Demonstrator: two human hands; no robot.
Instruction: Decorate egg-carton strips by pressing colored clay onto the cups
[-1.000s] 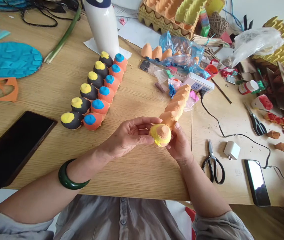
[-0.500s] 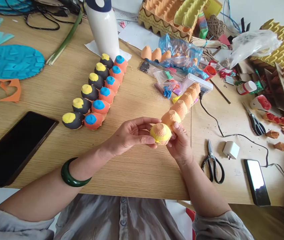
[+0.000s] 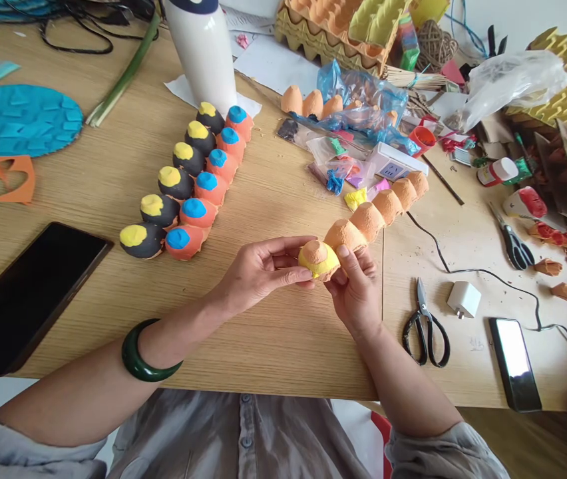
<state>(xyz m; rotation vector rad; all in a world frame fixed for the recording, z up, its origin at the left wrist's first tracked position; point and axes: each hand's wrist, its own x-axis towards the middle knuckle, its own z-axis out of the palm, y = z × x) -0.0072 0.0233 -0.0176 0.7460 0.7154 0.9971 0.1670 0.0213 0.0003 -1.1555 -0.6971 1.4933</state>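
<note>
Both my hands hold the near end of an orange egg-carton strip (image 3: 378, 207), a row of several cups reaching up and right over the wooden table (image 3: 114, 179). Its nearest cup (image 3: 317, 258) carries yellow clay around its sides. My left hand (image 3: 258, 271) pinches that cup from the left between thumb and fingers. My right hand (image 3: 356, 289) grips it from the right, thumb on top. A green bangle (image 3: 144, 352) sits on my left wrist.
A painted double row of cups (image 3: 188, 183), black with yellow tops and orange with blue tops, lies to the left. A dark phone (image 3: 24, 293) lies near left, black scissors (image 3: 426, 329), a white charger (image 3: 463, 299) and another phone (image 3: 516, 362) right. Cluttered craft supplies fill the back.
The orange strip has swung down and to the right, so its far end now lies lower near the power strip. My hands turned the yellow-covered cup slightly.
</note>
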